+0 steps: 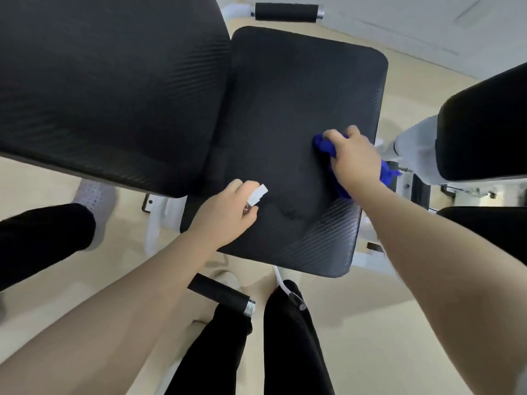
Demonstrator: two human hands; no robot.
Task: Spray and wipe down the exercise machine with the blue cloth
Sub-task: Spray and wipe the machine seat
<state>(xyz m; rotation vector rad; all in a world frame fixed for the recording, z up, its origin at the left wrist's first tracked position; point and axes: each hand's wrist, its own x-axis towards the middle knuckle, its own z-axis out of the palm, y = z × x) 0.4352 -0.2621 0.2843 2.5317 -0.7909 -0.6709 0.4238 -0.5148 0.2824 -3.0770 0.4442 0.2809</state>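
From the head camera, the exercise machine's black seat pad (299, 115) fills the middle of the view, with the larger black back pad (108, 86) touching its left edge. The right hand (355, 158) grips the bunched blue cloth (323, 146) and presses it onto the seat pad near the right edge; more of the cloth shows past the wrist, hanging over that edge. The left hand (228, 215) is curled around a small spray bottle, whose white nozzle (257, 194) sticks out between the fingers and points across the seat pad near its front left corner; the bottle's body is hidden in the fist. A black foam handle (221, 295) with a metal end cap lies just below the front edge, above the person's dark trouser legs (293, 352). Another black handle (286, 12) sits beyond the far edge, and a further black pad (484, 129) stands well apart at the right.
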